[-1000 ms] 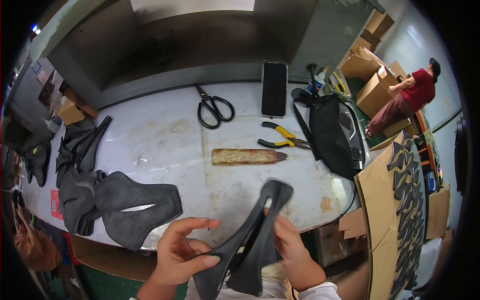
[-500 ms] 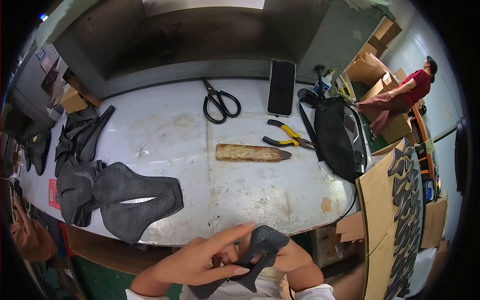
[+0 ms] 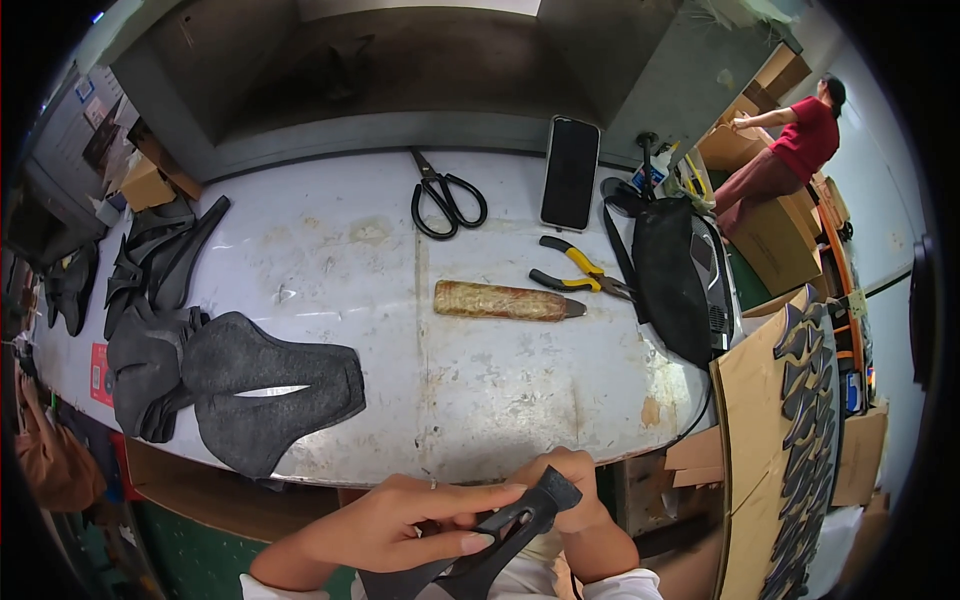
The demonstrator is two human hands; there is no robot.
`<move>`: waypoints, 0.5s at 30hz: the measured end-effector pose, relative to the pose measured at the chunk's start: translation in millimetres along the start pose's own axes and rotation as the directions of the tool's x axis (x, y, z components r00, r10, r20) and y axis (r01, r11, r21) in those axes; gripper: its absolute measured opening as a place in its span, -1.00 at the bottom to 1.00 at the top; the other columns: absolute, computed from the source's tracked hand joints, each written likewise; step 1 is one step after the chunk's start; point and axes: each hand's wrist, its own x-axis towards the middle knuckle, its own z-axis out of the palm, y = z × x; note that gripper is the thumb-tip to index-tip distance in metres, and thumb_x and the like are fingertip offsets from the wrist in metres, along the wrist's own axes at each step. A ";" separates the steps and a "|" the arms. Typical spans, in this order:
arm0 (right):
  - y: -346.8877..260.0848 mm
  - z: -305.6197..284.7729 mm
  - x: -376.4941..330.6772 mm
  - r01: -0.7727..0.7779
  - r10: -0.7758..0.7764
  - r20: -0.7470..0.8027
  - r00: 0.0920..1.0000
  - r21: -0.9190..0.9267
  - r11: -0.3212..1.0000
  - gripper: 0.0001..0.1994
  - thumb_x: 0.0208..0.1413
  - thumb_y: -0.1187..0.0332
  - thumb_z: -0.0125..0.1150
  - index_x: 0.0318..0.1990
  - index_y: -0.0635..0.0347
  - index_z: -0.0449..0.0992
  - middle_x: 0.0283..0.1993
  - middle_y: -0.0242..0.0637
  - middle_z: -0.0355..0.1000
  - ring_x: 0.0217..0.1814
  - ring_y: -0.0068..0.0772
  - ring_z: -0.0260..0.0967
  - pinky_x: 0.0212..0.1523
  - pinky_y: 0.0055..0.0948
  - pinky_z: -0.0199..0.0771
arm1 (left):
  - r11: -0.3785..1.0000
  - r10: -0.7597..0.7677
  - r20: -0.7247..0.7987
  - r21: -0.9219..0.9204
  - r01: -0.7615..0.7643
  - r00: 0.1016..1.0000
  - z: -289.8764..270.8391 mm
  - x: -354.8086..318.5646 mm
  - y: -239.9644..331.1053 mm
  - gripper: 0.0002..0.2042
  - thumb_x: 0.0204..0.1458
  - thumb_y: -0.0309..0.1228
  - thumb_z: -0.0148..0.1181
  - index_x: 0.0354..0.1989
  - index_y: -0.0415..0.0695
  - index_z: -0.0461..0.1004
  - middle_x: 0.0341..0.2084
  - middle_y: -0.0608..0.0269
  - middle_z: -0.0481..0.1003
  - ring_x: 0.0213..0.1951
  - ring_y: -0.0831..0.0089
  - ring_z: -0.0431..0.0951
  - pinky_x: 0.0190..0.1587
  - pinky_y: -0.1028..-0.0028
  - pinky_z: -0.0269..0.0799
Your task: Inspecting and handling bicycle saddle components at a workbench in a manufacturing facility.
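Now lower than a second ago, just off the table's (image 3: 510, 400) near edge: one black forked piece (image 3: 517, 548), pinched by the left hand (image 3: 415, 520); right hand (image 3: 586, 492) curled behind its narrow end, grip partly hidden. Co-worker (image 3: 806, 135): arm newly outstretched. Cartons (image 3: 775, 250), right; small box (image 3: 147, 187), left: contents unseen.
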 end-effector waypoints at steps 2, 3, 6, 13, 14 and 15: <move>7.2 3.3 -0.7 -0.016 0.019 -0.081 0.997 0.049 0.999 -0.84 0.04 0.46 0.37 -0.42 0.40 0.55 -0.44 -0.22 0.57 -0.47 -0.55 0.48 -0.46 -0.58 0.41 | 0.999 -0.001 -0.038 -0.033 0.000 0.999 5.2 1.0 -3.9 -0.53 0.05 -0.54 0.29 0.18 -0.16 0.42 -0.58 0.32 0.48 -0.56 0.70 0.31 -0.53 0.62 0.19; 10.8 4.1 -0.4 -0.017 0.021 -0.079 0.997 0.050 0.999 -0.84 0.04 0.46 0.37 -0.42 0.40 0.55 -0.44 -0.22 0.57 -0.47 -0.55 0.48 -0.46 -0.58 0.41 | 0.997 0.081 -0.060 -0.008 -0.081 0.995 8.0 1.6 -10.4 -0.54 0.05 -0.54 0.29 0.17 -0.16 0.44 -0.58 0.30 0.49 -0.58 0.67 0.33 -0.53 0.59 0.22; 15.9 5.2 -0.1 0.024 -0.018 -0.046 0.999 0.148 0.989 -0.81 0.07 0.41 0.36 -0.40 0.41 0.55 -0.45 -0.20 0.56 -0.45 -0.56 0.47 -0.46 -0.58 0.39 | 0.985 0.146 -0.045 0.104 -0.141 0.988 5.6 1.1 -9.5 -0.56 0.04 -0.54 0.30 0.15 -0.15 0.46 -0.56 0.25 0.50 -0.60 0.58 0.38 -0.52 0.55 0.28; 0.9 25.4 -1.9 0.012 0.002 -0.121 0.993 0.114 0.993 -0.82 0.00 0.45 0.41 -0.42 0.37 0.52 -0.45 -0.17 0.53 -0.46 -0.44 0.47 -0.44 -0.50 0.43 | 0.957 0.191 -0.052 0.233 -0.174 0.980 10.2 -5.6 -7.0 -0.55 0.02 -0.54 0.31 0.15 -0.15 0.46 -0.58 0.22 0.47 -0.62 0.49 0.40 -0.52 0.52 0.33; 1.1 27.3 -2.6 0.128 -0.155 -0.184 0.971 -0.154 0.980 -0.82 -0.04 0.48 0.43 -0.43 0.37 0.51 -0.46 -0.17 0.53 -0.47 -0.41 0.47 -0.44 -0.48 0.44 | 0.957 0.189 -0.055 0.234 -0.172 0.980 10.6 -5.3 -7.8 -0.55 0.02 -0.54 0.31 0.15 -0.15 0.46 -0.58 0.22 0.47 -0.62 0.49 0.40 -0.52 0.52 0.33; 3.0 29.0 -1.8 0.127 -0.154 -0.182 0.971 -0.151 0.980 -0.82 -0.04 0.48 0.43 -0.43 0.37 0.51 -0.46 -0.17 0.53 -0.47 -0.41 0.47 -0.44 -0.48 0.44 | 0.952 0.177 -0.060 0.265 -0.155 0.982 10.6 -4.8 -9.3 -0.54 0.04 -0.53 0.30 0.17 -0.15 0.45 -0.55 0.21 0.49 -0.61 0.48 0.43 -0.51 0.52 0.34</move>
